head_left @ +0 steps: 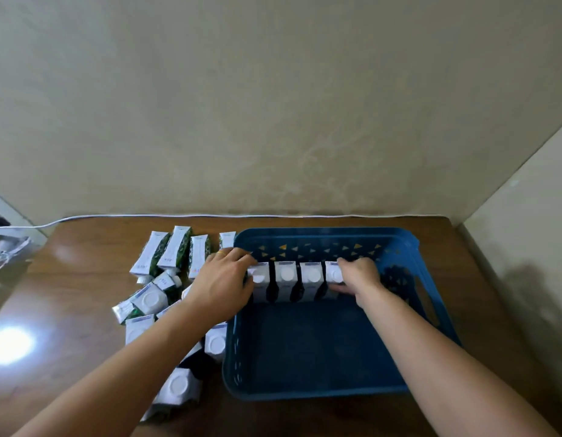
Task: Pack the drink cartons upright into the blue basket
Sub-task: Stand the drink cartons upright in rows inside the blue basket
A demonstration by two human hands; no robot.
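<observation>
The blue basket (320, 391) stands on the table's right half. Inside it, near the far wall, a row of several white drink cartons (287, 280) with round white caps stands upright. My left hand (222, 279) reaches over the basket's left wall and grips the leftmost carton (260, 279) of the row. At the other end my right hand (360, 275) holds the rightmost carton (334, 272). Several more cartons (147, 299), white and green, lie and stand loose on the table left of the basket, partly hidden under my left forearm.
The brown wooden table (68, 294) meets a beige wall at the back and right. A white cable (147, 216) runs along the table's far edge. A grey object (8, 247) sits at the far left. The basket's near part holds nothing.
</observation>
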